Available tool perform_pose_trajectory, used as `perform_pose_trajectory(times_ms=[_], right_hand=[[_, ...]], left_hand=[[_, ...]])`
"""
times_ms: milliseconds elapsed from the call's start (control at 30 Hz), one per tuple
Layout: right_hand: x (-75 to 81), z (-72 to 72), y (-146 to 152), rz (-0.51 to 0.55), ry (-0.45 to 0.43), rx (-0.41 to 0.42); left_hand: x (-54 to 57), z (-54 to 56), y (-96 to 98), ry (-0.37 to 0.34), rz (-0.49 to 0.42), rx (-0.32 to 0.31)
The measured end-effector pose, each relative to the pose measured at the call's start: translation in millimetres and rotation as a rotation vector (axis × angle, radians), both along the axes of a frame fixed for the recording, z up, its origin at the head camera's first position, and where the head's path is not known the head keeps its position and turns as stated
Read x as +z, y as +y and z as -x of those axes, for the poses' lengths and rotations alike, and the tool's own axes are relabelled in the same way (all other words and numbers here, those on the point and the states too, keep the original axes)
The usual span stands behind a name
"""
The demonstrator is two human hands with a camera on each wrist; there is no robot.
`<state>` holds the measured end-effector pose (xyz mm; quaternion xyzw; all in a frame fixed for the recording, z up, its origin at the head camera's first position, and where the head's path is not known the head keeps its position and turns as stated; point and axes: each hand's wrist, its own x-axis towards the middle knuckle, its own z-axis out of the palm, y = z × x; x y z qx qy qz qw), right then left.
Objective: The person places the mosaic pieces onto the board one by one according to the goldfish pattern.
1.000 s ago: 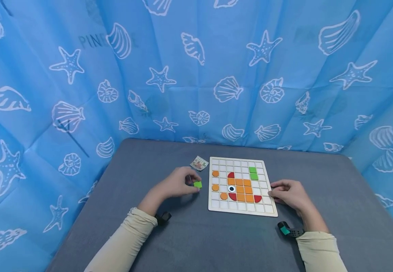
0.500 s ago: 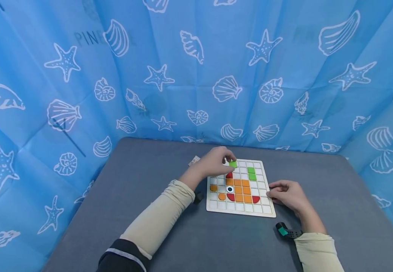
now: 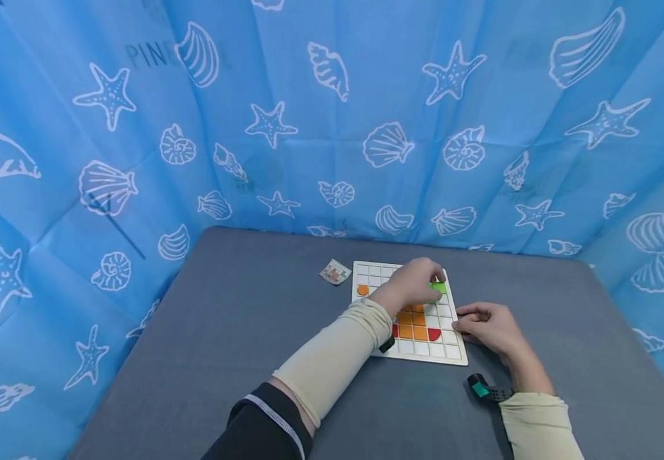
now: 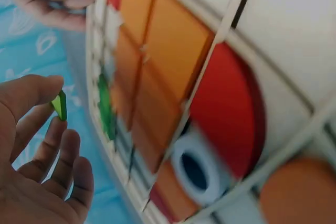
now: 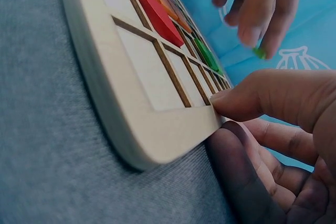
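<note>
A white wooden grid board [image 3: 451, 352] lies on the table. My left hand [image 3: 415, 281] is over its far right part and pinches a small green tile [image 4: 60, 106] between thumb and fingers. Green pieces [image 4: 105, 106] lie in the grid below that hand. Orange square tiles [image 3: 412, 324] fill the middle cells, with red rounded pieces [image 4: 226, 108] and an eye piece [image 4: 197, 169] beside them. My right hand [image 3: 490, 329] grips the board's right edge, thumb on top and fingers beneath. The left forearm hides part of the board in the head view.
A small card [image 3: 335, 272] with a coloured grid picture lies to the left of the board. An orange round piece [image 3: 363, 290] sits in the grid's left column. Behind the grey table [image 3: 223, 332] hangs a blue curtain [image 3: 332, 128] with shell prints.
With the green tile in its pinch, my left hand has gone from left of the board, across its far side, to its upper right. My right hand stays at the board's edge.
</note>
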<state>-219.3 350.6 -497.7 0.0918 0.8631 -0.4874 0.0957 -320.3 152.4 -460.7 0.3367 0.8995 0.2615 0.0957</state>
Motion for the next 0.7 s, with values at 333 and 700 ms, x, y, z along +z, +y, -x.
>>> perform_pose_trajectory(times_ms=[333,700], right_hand=[[2.0,-1.3,-0.8,-0.015,0.008,-0.004],[3.3,1.1,-0.2,-0.014,-0.009,-0.018]], left_hand=[[-24.9,-0.9,18.0,0.007,0.053,0.055],[-23.2,-2.9,19.5,-0.005,0.020,0.049]])
